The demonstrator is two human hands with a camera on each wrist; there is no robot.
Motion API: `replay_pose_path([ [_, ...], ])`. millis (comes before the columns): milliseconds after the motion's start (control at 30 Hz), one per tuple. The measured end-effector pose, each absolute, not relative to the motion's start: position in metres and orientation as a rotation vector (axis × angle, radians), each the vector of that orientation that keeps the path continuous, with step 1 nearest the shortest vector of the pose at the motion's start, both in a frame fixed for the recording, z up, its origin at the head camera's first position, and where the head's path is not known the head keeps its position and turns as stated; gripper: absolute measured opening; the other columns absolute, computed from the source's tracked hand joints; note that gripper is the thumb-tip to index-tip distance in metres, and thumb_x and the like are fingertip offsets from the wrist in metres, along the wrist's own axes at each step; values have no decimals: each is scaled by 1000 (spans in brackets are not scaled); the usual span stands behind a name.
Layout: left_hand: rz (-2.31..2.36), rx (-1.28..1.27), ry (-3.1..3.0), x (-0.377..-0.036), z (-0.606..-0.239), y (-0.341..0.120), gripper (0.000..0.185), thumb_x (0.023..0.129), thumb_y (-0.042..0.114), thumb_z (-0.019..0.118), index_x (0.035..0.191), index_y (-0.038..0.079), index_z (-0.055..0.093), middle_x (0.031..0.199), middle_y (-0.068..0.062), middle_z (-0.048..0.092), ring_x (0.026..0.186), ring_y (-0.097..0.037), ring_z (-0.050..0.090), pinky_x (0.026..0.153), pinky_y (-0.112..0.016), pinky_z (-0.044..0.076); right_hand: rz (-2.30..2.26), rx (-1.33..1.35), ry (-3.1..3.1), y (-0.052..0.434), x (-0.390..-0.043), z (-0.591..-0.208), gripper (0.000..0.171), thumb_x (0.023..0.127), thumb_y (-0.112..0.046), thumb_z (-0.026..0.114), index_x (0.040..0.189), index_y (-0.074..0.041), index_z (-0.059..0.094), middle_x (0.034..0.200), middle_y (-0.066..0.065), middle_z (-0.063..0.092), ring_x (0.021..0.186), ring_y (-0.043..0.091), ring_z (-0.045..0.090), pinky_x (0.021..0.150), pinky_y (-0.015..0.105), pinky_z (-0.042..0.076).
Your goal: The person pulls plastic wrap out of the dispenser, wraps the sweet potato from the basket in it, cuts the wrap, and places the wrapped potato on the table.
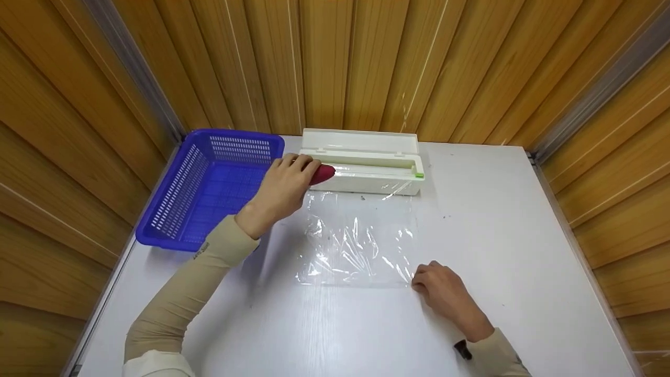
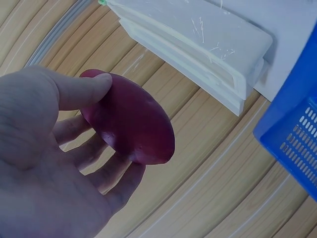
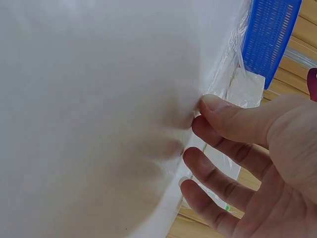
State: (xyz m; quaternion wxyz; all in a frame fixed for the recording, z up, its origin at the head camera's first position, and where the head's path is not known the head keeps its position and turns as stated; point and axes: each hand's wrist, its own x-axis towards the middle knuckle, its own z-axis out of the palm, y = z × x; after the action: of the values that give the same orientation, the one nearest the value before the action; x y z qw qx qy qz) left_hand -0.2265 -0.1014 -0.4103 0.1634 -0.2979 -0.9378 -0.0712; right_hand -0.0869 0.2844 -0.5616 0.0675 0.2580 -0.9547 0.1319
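My left hand [image 1: 287, 183] grips a smooth, dark red oval object [image 2: 131, 119] between thumb and fingers, and its exact kind is unclear. In the head view this hand hides the left end of a white cling film dispenser [image 1: 366, 184], whose lid [image 1: 361, 140] stands open at the back. From the dispenser a clear, wrinkled sheet of cling film [image 1: 356, 246] stretches forward over the table. At the film's front right corner, my right hand [image 1: 445, 293] pinches the edge between thumb and index finger. Its other fingers are spread in the right wrist view.
Left of the dispenser stands a blue plastic basket [image 1: 152, 230] with slotted walls. A green piece [image 1: 419, 175] sits at the dispenser's right end. Wooden-panelled walls [image 1: 324, 68] close in the white table [image 1: 497, 225] at the back and sides.
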Motion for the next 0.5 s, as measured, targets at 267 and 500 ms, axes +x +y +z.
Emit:
replay_pose_path([
  [267,-196,-867,-2674,-228,-412,-96,46,94,2,71,139,5,62,134,-16,67,124,-40,62,102,-55,54,408,774,-2881,285,-88,-562,18,79,3,89,81,-14,83,85,-6,76,75,16,61,65,28,50],
  [500,-201,-878,-2665,-227,-414,-91,47,93,2,72,139,5,62,132,-16,66,123,-39,61,102,-55,53,409,758,-2894,285,-87,-563,18,79,3,88,81,-14,83,86,-6,76,76,16,61,65,27,49],
])
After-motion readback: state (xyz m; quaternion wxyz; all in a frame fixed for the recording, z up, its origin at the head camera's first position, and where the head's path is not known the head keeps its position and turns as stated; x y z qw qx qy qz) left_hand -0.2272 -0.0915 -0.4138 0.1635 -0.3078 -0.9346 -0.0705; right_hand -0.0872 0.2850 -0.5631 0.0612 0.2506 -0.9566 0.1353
